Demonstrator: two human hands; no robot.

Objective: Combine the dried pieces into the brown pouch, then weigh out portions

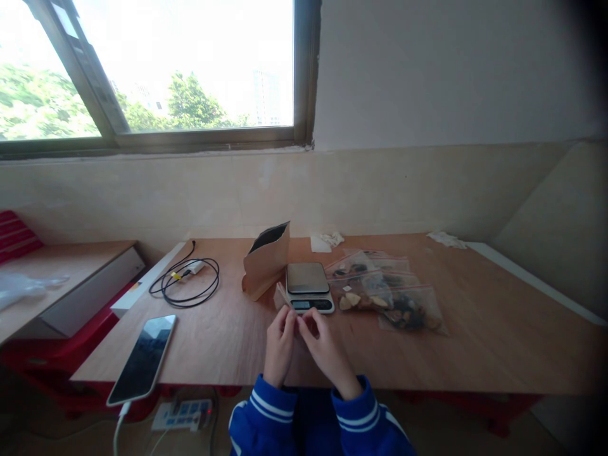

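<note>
Close together in front of the scale, my left hand [282, 335] and my right hand [319, 337] pinch the edge of a small clear zip bag [282, 296] with a reddish seal strip. Most of the bag is hidden by my fingers, and I cannot tell what is in it. Just beyond my hands lies a white kitchen scale [308, 278] with a metal plate and a dark display. A brown paper pouch [268, 269] stands open, to the left of the scale. Several zip bags [380, 291] of dried pieces, pale slices and dark bits, lie to the right.
A coiled black cable [216, 285] and a phone [145, 354] on a white charging cord are at the left of the wooden table [484, 342]. Crumpled white tissue [332, 239] lies at the back. A power strip [180, 415] is below the table's front edge.
</note>
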